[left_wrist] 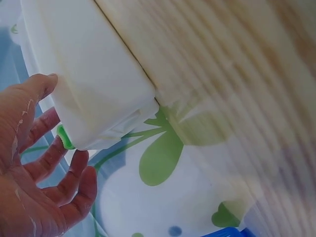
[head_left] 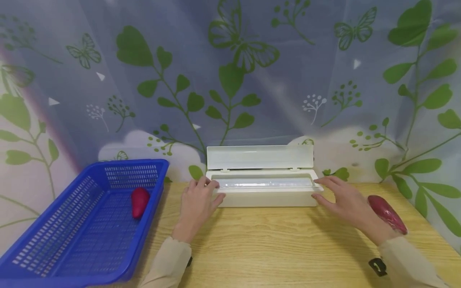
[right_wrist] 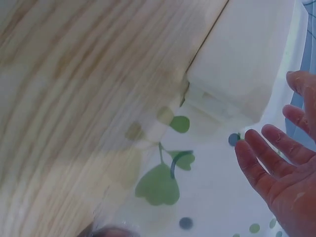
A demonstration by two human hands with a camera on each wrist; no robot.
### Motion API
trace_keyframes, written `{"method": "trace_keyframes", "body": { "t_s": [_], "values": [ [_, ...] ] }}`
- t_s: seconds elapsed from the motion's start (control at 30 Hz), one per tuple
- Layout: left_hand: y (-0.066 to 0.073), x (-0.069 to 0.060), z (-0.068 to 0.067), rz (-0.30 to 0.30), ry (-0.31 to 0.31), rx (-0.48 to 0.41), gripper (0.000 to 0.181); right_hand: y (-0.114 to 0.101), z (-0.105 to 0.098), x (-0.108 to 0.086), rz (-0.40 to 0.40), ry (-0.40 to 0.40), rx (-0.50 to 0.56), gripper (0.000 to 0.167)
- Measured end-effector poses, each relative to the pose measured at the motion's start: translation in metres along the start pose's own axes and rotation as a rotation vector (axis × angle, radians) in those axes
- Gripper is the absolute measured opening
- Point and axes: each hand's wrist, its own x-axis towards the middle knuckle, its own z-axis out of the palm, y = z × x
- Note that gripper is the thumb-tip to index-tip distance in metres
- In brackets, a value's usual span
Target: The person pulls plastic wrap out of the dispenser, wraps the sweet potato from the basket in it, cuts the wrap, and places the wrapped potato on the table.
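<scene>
A white cling film dispenser (head_left: 266,199) stands on the table with its lid (head_left: 260,157) raised at the back. Inside it lies a shiny clear roll of film (head_left: 266,183). My left hand (head_left: 198,204) holds the dispenser's left end, thumb on the front wall and fingers around the corner. A small green piece (left_wrist: 64,137) shows at that corner in the left wrist view. At the other end, my right hand (head_left: 347,204) is spread loosely, thumb and fingertips close to the corner. Whether they touch it, I cannot tell.
A blue plastic basket (head_left: 135,250) stands at the left, with a red, tapered item (head_left: 139,202) in it. Beyond my right wrist lies a dark red item (head_left: 387,212) in shiny clear wrap. A leaf-patterned cloth (head_left: 281,100) hangs behind the wooden table (head_left: 259,248).
</scene>
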Motion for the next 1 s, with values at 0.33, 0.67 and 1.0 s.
{"method": "trace_keyframes", "body": {
  "t_s": [0.33,0.67,1.0],
  "values": [
    [-0.007,0.017,-0.01,0.002,-0.148,-0.123,0.023,-0.007,0.0,0.012,-0.008,-0.036,-0.003,0.035],
    [-0.01,0.037,-0.015,-0.001,-0.4,-0.197,0.028,-0.003,-0.001,0.035,0.0,-0.259,0.038,0.035],
    [-0.01,0.052,-0.017,-0.048,-0.548,-0.192,0.035,0.004,0.003,0.054,-0.005,-0.337,0.125,0.036]
  ]
}}
